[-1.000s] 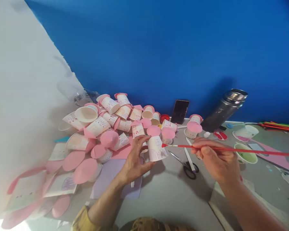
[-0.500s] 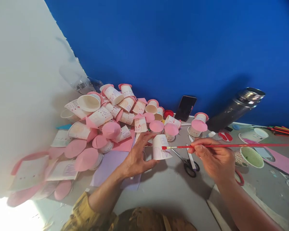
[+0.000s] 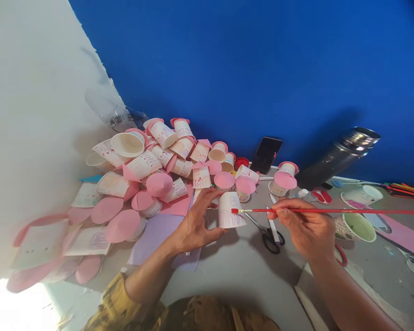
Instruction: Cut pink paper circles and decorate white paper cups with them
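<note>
An upside-down white paper cup [image 3: 230, 210] stands on the grey table [image 3: 241, 271] in front of me. My left hand [image 3: 195, 223] curls round its left side, thumb and fingers touching the wall. My right hand [image 3: 305, 227] pinches a long red paintbrush [image 3: 331, 211]. The brush lies level, and its red-loaded tip meets the cup's right side.
A heap of painted paper cups with pink discs [image 3: 158, 170] fills the left, against a white sheet. Black scissors [image 3: 271, 239] and a white pen [image 3: 272, 225] lie under the brush. A phone [image 3: 266, 154], a steel flask [image 3: 338, 156], a green paint cup [image 3: 357, 226] and coloured pencils [image 3: 407, 189] sit behind and right.
The view has tilted and shifted, so everything sits a little to the right. Both hands keep their hold; the brush tip stays at the cup's side.
</note>
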